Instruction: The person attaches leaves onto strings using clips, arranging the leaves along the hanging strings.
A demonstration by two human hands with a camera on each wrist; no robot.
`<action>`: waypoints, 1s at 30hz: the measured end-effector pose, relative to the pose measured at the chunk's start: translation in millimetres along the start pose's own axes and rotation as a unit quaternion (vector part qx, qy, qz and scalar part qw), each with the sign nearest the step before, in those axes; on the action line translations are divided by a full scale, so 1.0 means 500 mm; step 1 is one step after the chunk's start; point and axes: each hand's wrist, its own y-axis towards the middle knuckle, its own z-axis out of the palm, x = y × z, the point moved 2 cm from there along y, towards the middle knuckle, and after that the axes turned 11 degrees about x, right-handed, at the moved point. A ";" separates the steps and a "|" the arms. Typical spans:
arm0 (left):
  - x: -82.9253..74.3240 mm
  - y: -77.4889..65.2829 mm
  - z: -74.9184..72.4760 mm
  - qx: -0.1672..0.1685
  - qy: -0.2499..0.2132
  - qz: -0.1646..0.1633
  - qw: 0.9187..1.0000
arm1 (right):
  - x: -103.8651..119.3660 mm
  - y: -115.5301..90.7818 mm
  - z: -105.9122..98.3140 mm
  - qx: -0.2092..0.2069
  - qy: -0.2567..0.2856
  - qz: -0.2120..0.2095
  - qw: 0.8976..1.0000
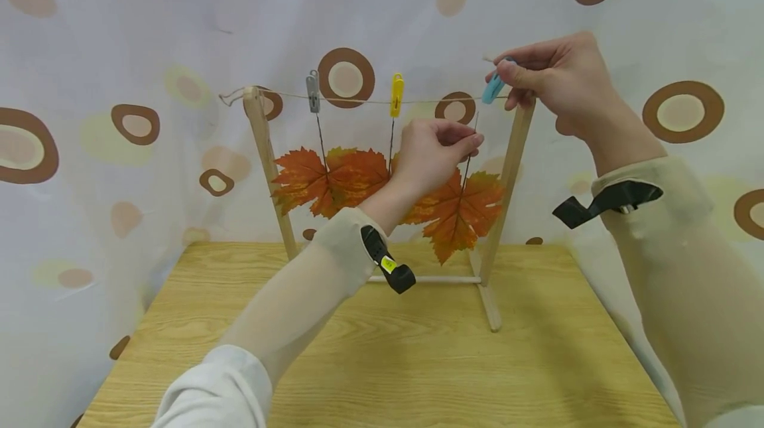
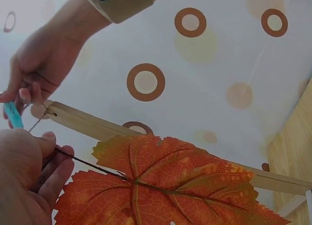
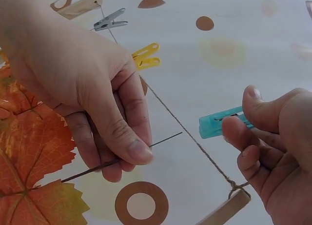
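Note:
My left hand [image 1: 438, 152] pinches the thin dark stem [image 3: 90, 173] of an orange maple leaf [image 1: 462, 212] between thumb and fingers. The stem's tip pokes out beyond the fingertips, close to the string [image 3: 170, 112] but apart from it. Up at the right post, my right hand [image 1: 564, 79] holds a light blue clothespin [image 3: 214, 123] by its handle end, beside the string. Along the string to the left, a yellow clothespin [image 1: 396, 95] and a grey clothespin [image 1: 313, 91] stand clipped, with stems of other leaves [image 1: 304, 176] hanging under them.
A wooden frame [image 1: 510, 169] with two posts and a white lower bar [image 1: 444, 279] stands on the wood-grain table [image 1: 382, 361]. The string is tied at both post tops. Behind hangs a white curtain [image 1: 418, 23] with brown ring patterns.

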 end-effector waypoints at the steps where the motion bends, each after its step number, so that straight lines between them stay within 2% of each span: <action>1: -0.001 0.001 0.001 0.000 -0.003 0.001 1.000 | 0.000 0.002 -0.001 -0.004 -0.004 0.005 1.000; 10: -0.005 0.008 0.000 -0.008 -0.013 -0.001 1.000 | -0.002 0.020 0.003 -0.013 0.024 0.040 0.999; 24: -0.013 0.018 0.006 -0.025 -0.005 0.009 1.000 | 0.002 0.029 0.004 0.001 0.013 0.050 0.999; 30: -0.014 0.020 0.009 -0.030 -0.011 0.007 0.999 | 0.001 0.030 0.007 0.005 -0.013 0.063 0.998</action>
